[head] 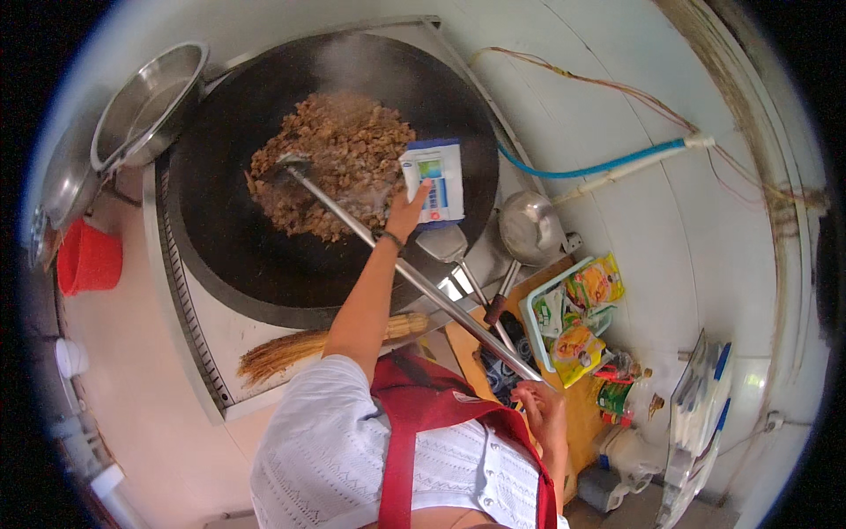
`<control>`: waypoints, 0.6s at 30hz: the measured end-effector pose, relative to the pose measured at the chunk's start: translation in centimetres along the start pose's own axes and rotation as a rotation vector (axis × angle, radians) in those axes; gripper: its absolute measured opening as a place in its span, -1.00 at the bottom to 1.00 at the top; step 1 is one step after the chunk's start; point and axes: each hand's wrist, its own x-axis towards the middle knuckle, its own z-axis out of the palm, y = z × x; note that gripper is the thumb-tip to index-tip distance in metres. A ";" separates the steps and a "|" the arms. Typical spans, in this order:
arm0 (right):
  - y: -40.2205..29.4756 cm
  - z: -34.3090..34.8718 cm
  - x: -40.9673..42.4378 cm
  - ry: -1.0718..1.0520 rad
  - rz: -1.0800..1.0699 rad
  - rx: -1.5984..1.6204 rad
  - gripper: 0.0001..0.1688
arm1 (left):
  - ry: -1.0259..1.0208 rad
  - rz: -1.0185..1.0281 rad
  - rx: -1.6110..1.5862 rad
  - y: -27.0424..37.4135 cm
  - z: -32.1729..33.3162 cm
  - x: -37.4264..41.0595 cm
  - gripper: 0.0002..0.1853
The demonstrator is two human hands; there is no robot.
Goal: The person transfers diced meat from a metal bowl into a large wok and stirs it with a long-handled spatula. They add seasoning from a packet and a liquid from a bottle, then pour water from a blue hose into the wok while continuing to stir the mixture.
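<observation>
My left hand [408,208] grips a white and blue printed packet [446,175] above the right side of a large black wok [218,218]. A steaming heap of brown, chopped, meat-like food [337,142] lies in the wok. White patches show on the food near the packet; what they are is unclear. Low on the right, my right hand [545,410] is around the end of a long metal handle [436,294]. This handle slants across the wok, and its metal head [287,165] rests in the left part of the food, partly buried.
A metal turner [444,243] and a ladle [529,228] lie at the wok's right rim. A straw brush [284,350] lies along the front. Seasoning bags fill a pale basket [529,311] on the right. Metal basins [149,106] and a red bucket [92,258] stand left.
</observation>
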 end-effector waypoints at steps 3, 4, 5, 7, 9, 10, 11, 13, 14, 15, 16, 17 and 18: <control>1.7 -1.1 -0.7 0.025 -0.056 -0.022 -0.86 | -0.079 0.256 0.192 0.8 0.3 -1.9 -0.45; 2.0 -1.5 -1.0 0.032 -0.099 -0.085 -0.84 | -0.111 0.272 0.385 1.7 0.2 -2.7 -0.47; 2.2 -1.9 -1.2 0.031 -0.057 -0.096 -0.82 | -0.081 0.269 0.541 1.1 -0.3 -2.7 -0.49; 2.7 -3.3 -1.4 0.000 -0.109 -0.180 -0.80 | -0.104 0.328 0.598 2.2 1.2 -4.4 -0.54; 2.4 -4.4 -1.3 0.089 -0.227 -0.218 -0.80 | -0.225 0.378 0.599 3.8 2.8 -6.9 -0.60; 2.8 -5.3 -1.4 0.102 -0.188 -0.183 -0.80 | -0.289 0.356 0.569 4.0 4.8 -8.5 -0.63; 3.3 -6.1 -1.6 0.108 -0.150 -0.143 -0.79 | -0.347 0.326 0.545 4.3 6.6 -10.2 -0.65; 3.8 -8.4 -1.5 0.183 -0.216 -0.083 -0.69 | -0.553 0.314 0.629 4.9 11.5 -13.7 -0.65; 4.3 -9.3 -1.2 0.282 -0.240 -0.008 -0.64 | -0.644 0.289 0.588 3.8 13.5 -14.4 -0.65; 5.0 -9.8 -0.8 0.378 -0.269 0.065 -0.60 | -0.727 0.261 0.548 2.6 15.5 -15.2 -0.65; 5.6 -10.5 0.1 0.447 -0.260 0.102 -0.55 | -0.793 0.192 0.553 2.0 17.7 -16.1 -0.65; 5.9 -11.4 0.9 0.506 -0.261 0.138 -0.51 | -0.855 0.144 0.429 1.0 19.6 -17.0 -0.62; 6.1 -12.2 1.6 0.576 -0.266 0.113 -0.54 | -0.922 0.062 0.446 0.2 21.6 -17.7 -0.63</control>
